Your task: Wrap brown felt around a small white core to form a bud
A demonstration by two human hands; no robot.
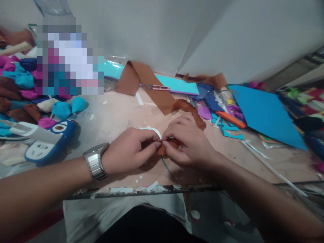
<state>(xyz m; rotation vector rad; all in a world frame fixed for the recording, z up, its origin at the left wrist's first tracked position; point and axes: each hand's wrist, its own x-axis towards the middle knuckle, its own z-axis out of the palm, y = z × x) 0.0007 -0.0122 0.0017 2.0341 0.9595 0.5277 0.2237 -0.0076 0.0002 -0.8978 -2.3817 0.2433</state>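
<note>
My left hand, wearing a silver watch, pinches thumb and forefinger together at the near edge of a strip of brown crepe paper. From the other side my right hand grips the same gathered paper, fingertips touching those of the left. A ruffled length of the brown paper curls out behind the right hand. Just beyond the fingers a curved white strip shows; whether it is held, I cannot tell. Below the paper a thin dark wire or stem slants toward the table edge.
Pink-handled thread snips lie on a flat brown strip at the back. An orange cutter and a blue sheet are to the right. Leftward are a blue-white power socket and heaped coloured bundles.
</note>
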